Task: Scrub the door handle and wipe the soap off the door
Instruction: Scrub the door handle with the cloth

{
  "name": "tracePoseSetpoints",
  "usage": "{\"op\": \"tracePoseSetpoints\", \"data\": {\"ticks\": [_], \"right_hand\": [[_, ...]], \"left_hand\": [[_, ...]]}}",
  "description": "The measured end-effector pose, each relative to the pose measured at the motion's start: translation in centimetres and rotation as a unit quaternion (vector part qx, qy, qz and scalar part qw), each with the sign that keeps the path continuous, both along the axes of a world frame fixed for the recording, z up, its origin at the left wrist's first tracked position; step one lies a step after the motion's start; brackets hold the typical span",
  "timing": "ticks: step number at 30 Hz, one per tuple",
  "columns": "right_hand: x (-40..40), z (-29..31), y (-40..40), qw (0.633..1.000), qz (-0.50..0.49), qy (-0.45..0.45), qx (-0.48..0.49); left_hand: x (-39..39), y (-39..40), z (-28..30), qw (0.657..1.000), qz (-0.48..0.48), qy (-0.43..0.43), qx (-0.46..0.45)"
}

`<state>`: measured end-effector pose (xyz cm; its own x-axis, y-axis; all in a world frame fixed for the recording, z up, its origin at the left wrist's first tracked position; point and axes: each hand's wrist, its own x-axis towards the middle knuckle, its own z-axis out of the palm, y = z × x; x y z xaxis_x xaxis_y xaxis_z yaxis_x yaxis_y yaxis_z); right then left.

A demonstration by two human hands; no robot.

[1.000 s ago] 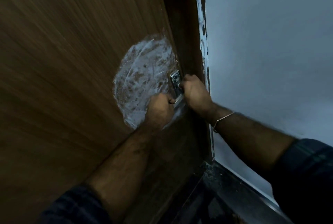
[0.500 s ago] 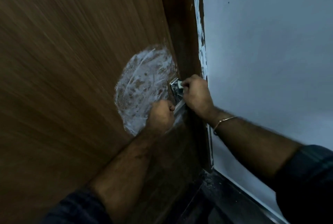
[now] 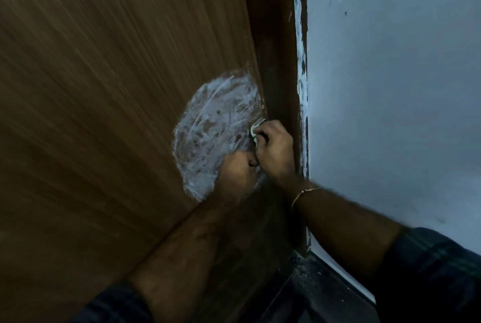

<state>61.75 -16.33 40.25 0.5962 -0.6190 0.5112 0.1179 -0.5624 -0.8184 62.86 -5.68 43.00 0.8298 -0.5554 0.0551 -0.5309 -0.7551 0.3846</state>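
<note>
A brown wooden door (image 3: 104, 88) fills the left side of the head view, seen from close up at a steep angle. Near its right edge lies a round patch of white soap (image 3: 213, 125), smeared in streaks with bare wood showing through in spots. A dark brown door frame (image 3: 276, 49) runs down along that edge, and a pale wall (image 3: 390, 88) stands beyond it on the right.

Both hands meet at the lower right of the soap patch, where the door handle (image 3: 258, 123) sits; only a small glint of metal shows above the fingers, the rest is covered. The left hand (image 3: 235, 174) is curled into a fist against the door just below the soap; what it holds cannot be made out. The right hand (image 3: 276, 151) is closed around a small pale scrubbing pad (image 3: 253, 133), pressing it at the handle. A thin bracelet (image 3: 303, 192) circles the right wrist. Dark sleeves (image 3: 429, 270) cover both forearms near the bottom. A dark floor (image 3: 299, 296) lies below the frame.
</note>
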Motion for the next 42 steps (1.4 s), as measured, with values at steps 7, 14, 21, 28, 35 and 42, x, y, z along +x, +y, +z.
{"op": "tracePoseSetpoints", "data": {"ticks": [7,14,21,28,35,42], "right_hand": [[0.7,1.3,-1.2,0.991,0.026,0.061,-0.115],[0.4,1.3,-1.9,0.959,0.099,0.102,-0.246],[-0.1,-1.3,-0.7,0.984,0.091,0.103,-0.117],[-1.0,-0.4,-1.6,0.953,0.007,0.064,0.295],[-3.9,0.5,-2.3,0.703,0.273,-0.006,0.657],[-5.2,-0.1,-3.6,0.693,0.300,0.020,0.656]], "left_hand": [[0.5,0.0,-0.6,1.000,0.021,0.015,-0.005],[0.4,0.1,-0.5,1.000,0.021,0.004,0.002],[0.2,0.6,-0.2,0.999,-0.018,0.015,-0.027],[1.2,0.2,-0.8,0.994,0.030,0.091,-0.061],[0.3,-2.1,-0.5,0.900,0.152,0.214,-0.349],[0.0,-2.1,0.2,0.747,0.143,0.407,-0.505]]}}
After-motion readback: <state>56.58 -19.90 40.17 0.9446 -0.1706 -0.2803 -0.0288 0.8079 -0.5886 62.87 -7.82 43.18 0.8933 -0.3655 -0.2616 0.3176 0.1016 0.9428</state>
